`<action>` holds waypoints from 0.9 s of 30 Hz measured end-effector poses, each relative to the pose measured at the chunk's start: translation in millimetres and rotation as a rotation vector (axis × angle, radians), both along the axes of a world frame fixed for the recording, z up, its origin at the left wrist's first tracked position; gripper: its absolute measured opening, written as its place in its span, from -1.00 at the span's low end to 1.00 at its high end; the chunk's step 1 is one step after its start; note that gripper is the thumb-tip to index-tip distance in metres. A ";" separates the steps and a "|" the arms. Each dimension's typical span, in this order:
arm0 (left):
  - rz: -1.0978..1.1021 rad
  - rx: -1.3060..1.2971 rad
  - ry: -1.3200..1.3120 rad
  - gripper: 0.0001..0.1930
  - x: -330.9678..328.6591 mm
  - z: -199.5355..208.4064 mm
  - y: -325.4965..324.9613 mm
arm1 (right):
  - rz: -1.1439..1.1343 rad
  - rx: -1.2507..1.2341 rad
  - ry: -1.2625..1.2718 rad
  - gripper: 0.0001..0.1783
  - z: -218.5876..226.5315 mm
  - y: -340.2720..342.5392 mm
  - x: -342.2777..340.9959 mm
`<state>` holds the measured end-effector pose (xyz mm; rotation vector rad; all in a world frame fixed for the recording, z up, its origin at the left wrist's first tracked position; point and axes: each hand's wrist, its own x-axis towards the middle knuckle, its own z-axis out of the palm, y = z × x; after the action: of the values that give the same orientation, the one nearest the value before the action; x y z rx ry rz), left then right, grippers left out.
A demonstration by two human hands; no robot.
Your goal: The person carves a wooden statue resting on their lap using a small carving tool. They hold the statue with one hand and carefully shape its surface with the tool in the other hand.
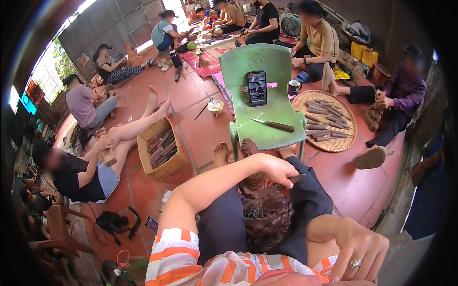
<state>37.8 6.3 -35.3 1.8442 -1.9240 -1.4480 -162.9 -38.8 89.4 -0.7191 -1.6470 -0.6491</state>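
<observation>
My left hand (280,172) reaches across from the left and is closed around a slim dark carving tool (296,180). The tool is over a dark brown carved wooden statue (267,221) between my legs. A small carved head (248,147) with a knobbly crown shows at its far end, and my forearm hides part of the middle. Raised at the lower right, close to the camera, my right hand (359,249) wears a ring and has its fingers curled in. Whatever it may hold is hidden.
Ahead, a green plastic chair (257,125) bears a phone (256,88) and a knife (274,125). A round woven tray (352,125) of tools lies right, a cardboard box (164,170) of tools left. A bowl (215,107) stands on the tiles. Several people sit around, some handling wooden pieces.
</observation>
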 end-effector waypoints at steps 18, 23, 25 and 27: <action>0.051 0.050 0.004 -0.70 0.2 -4.2 -0.4 | 0.268 0.012 -0.003 -0.77 -7.9 -5.4 -4.4; -0.006 -0.069 0.012 -0.71 6.0 -21.0 -0.5 | 0.275 -0.084 0.032 -0.76 -9.3 -11.1 -6.1; 0.016 -0.019 0.005 -0.71 2.3 -11.0 -1.5 | 0.251 -0.086 0.061 -0.73 -8.8 -11.8 -6.3; 0.048 0.042 0.008 -0.72 0.2 -6.3 -1.2 | 0.196 -0.040 0.038 -0.69 -0.5 -2.9 -1.1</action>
<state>38.0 5.0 -41.6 1.8852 -1.8465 -1.4897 -163.9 -41.7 88.8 -0.5861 -1.6744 -0.4603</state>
